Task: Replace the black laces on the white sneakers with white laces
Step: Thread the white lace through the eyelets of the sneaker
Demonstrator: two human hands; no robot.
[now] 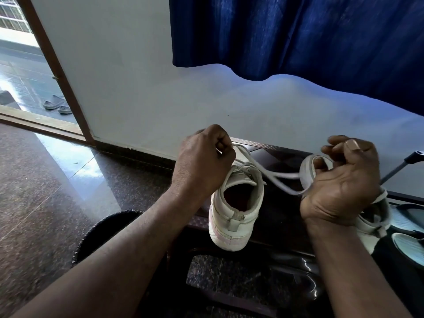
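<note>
Left hand (204, 161) and right hand (341, 180), one sneaker each.
Left hand pinches the white lace (286, 175) above the left sneaker (236, 210); right hand curls round the toe of the other sneaker (369, 228), the lace running across between them.

Sneaker (236, 203) white, faint pink band along sole, lining dark reddish. Lace (275, 177) white, same tone. Second sneaker (306, 174) off-white, greyer at rim. Curtain (298, 35) deep blue, darker vertical streaks. Wall (137, 76) pale grey-white. Floor (46, 191) speckled brown-grey stone. Door frame (57, 65) brown. Slippers (55, 104) grey. Mat (103, 228) black, ribbed
</note>
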